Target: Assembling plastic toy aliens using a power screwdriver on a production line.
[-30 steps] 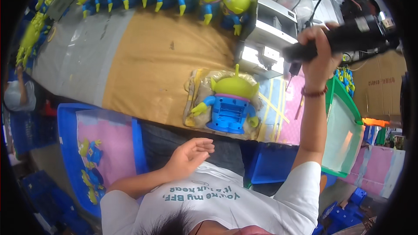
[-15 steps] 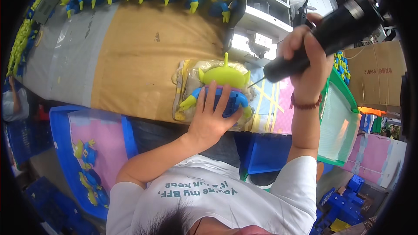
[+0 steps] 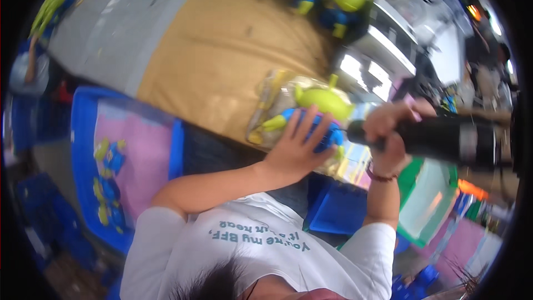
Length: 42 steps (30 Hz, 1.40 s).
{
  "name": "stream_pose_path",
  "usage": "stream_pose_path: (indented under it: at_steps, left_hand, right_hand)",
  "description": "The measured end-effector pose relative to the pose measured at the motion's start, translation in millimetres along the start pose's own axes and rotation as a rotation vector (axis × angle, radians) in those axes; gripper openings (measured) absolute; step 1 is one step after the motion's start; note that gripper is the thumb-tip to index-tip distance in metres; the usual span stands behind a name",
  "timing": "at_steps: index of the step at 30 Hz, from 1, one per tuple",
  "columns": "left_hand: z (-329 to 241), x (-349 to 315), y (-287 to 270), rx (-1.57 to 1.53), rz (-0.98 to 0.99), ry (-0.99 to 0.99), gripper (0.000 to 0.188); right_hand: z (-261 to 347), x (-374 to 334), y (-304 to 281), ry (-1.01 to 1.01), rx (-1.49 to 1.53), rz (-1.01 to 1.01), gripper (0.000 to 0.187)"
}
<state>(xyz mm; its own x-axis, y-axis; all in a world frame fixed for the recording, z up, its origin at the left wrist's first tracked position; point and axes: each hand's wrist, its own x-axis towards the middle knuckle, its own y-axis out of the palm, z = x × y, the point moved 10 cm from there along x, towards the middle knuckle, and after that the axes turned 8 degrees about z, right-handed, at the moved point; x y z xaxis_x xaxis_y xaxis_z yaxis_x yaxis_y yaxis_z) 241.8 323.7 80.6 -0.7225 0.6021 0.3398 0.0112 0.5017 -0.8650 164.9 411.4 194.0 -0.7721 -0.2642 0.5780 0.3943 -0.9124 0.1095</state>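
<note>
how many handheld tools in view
1: the black tool in the right hand, its tip beside the toy under the left hand. Others may be hidden or blurred.

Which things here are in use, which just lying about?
In use:
green-headed, blue-bodied plastic figure, under left hand
black cylindrical tool, in right hand
yellow-edged pad beneath

Apparently idle:
blue plastic tray, pink-lined
green-rimmed tray
white boxy device
</note>
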Motion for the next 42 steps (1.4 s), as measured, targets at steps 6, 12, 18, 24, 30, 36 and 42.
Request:
stream_pose_path:
  at_steps: [6,12,18,24,30,36,42]
  left_hand:
    - [-0.1,-8.2,-0.5,-0.059,-0.060,-0.055,0.035]
    - [0.5,-12.1,6.3,-0.030,-0.053,-0.102,0.033]
    - [-0.2,-12.6,5.3,0.017,-0.029,-0.089,0.027]
    - [1.0,-11.9,8.5,-0.040,-0.070,-0.085,0.026]
    - [5.4,-6.5,2.8,-0.044,-0.047,-0.067,0.038]
    - [6.2,-11.6,-9.0,-0.104,-0.099,-0.009,0.032]
    - [-8.5,-30.1,1.5,-0.028,-0.222,0.133,0.024]
  right_hand:
    - [-10.6,-13.6,5.6,-0.050,0.011,0.163,0.036]
    - [-17.5,-17.8,4.0,-0.035,-0.029,0.181,0.052]
    - [-18.2,-19.8,10.5,-0.032,0.040,0.148,0.049]
    - [-16.1,-21.5,13.8,-0.089,-0.054,0.252,0.047]
    - [-6.6,-8.7,28.7,-0.016,-0.077,0.232,0.046]
    - [20.1,30.3,-35.4,-0.015,0.066,-0.043,0.041]
    - [-15.8,71.5,-112.2,0.021,-0.289,-0.370,0.045]
